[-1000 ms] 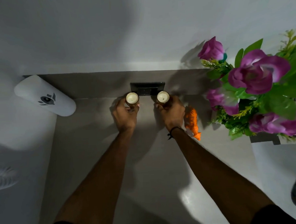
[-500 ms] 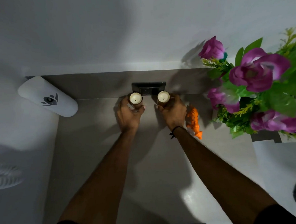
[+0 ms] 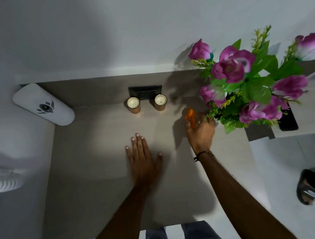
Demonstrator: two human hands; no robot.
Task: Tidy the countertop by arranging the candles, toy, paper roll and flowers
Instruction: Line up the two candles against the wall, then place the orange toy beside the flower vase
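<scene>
Two candles in amber glasses stand side by side at the back of the grey countertop (image 3: 101, 168), the left candle (image 3: 133, 105) and the right candle (image 3: 160, 102), both free of my hands. My left hand (image 3: 142, 156) lies flat and open on the counter in front of them. My right hand (image 3: 201, 130) closes its fingers on the small orange toy (image 3: 190, 117), just left of the purple flowers (image 3: 246, 85). The white paper roll (image 3: 42, 105) lies on its side at the back left corner.
A black wall socket (image 3: 145, 92) sits behind the candles. A dark phone-like slab (image 3: 288, 120) lies beyond the flowers at the right. A sandalled foot (image 3: 309, 186) stands on the floor at the right, and my legs show below the counter's front edge.
Both hands have let go of the candles. My left hand drew back and lies flat on the counter. My right hand moved right and took hold of the orange toy.
</scene>
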